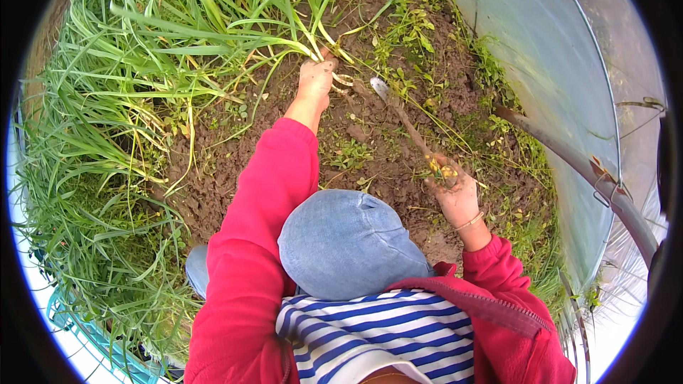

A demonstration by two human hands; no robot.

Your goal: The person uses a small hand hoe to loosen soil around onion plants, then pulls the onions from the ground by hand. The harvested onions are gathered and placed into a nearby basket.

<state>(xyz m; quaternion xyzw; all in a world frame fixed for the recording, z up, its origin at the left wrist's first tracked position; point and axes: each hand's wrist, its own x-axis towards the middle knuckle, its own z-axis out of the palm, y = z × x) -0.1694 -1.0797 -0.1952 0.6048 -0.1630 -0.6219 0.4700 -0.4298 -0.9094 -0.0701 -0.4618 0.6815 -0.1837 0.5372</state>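
My left hand (316, 82) is closed around the pale lower stalks of a clump of long-leaved green plants (307, 45), close to the soil. Beside its fingers lies a pale looped thing (342, 82), too small to identify. In my right hand (458, 197) is the yellow-patterned handle (442, 168) of a muddy, narrow-bladed hand tool (408, 125). Its shaft slants up and left, and the bare metal tip (379, 87) shows just right of my left hand, apart from the stalks. Mud coats my right fingers.
Dense long-leaved plants (106, 90) fill the left side. Low weeds (347, 153) grow from the brown soil (213, 181). Plastic sheeting (544, 53) and a metal pipe (576, 162) stand at right. A teal plastic crate (96, 349) shows at lower left. My denim-covered knee (347, 245) is between my arms.
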